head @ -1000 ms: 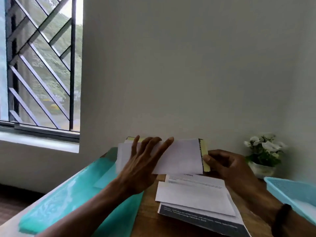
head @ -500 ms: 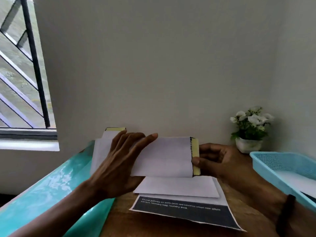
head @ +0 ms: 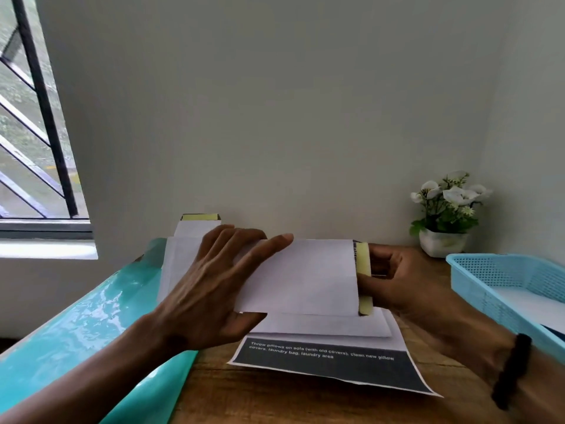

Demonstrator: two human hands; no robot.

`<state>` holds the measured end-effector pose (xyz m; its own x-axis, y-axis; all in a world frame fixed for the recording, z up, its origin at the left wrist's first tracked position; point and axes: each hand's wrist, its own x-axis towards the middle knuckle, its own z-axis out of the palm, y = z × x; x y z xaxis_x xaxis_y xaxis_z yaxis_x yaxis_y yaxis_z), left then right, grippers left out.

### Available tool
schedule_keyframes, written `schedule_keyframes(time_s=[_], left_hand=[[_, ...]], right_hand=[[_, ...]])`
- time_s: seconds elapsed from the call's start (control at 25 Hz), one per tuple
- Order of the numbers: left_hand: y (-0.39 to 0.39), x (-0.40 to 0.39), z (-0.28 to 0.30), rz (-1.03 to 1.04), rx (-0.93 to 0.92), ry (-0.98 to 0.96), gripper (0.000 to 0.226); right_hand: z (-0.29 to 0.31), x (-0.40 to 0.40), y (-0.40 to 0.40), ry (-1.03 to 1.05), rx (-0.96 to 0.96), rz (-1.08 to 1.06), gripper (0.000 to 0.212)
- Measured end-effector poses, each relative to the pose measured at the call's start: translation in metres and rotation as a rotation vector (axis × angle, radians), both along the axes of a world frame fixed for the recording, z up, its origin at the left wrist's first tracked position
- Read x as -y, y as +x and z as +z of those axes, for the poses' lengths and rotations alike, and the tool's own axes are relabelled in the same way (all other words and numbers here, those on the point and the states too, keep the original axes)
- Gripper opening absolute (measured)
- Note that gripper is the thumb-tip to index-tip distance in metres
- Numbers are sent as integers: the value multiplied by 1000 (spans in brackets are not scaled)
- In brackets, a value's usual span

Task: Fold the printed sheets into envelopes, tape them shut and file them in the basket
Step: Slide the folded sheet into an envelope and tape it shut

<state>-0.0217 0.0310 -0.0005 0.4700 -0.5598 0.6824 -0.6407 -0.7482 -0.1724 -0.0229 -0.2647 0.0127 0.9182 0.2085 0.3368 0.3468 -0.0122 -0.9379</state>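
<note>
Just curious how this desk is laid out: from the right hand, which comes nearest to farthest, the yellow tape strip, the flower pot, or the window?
1. Yellow tape strip: pinched in the right hand itself.
2. Flower pot: just behind it, against the wall.
3. Window: far left, past the left hand.

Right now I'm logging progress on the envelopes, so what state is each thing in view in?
folded white envelope: held up off the desk, yellow strip at its right end
left hand: fingers straight, flat on the envelope's front
right hand: pinching the envelope's right end
printed sheet: flat on the desk, unfolded
blue basket: holds white paper
flower pot: upright
</note>
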Motion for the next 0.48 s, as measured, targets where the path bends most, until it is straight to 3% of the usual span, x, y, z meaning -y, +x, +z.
schedule_keyframes(time_s=[0.08,0.24,0.48], left_hand=[[-4,5,0,19,32,74,91],[-7,15,2,87,105,157,96],[-9,17,1,160,17,116,102]], right_hand=[[1,-3,-3,-93,41,-45,20],[4,-4,-9,-266,121,-93,36],[2,-12,-13,-160,172,-154,43]])
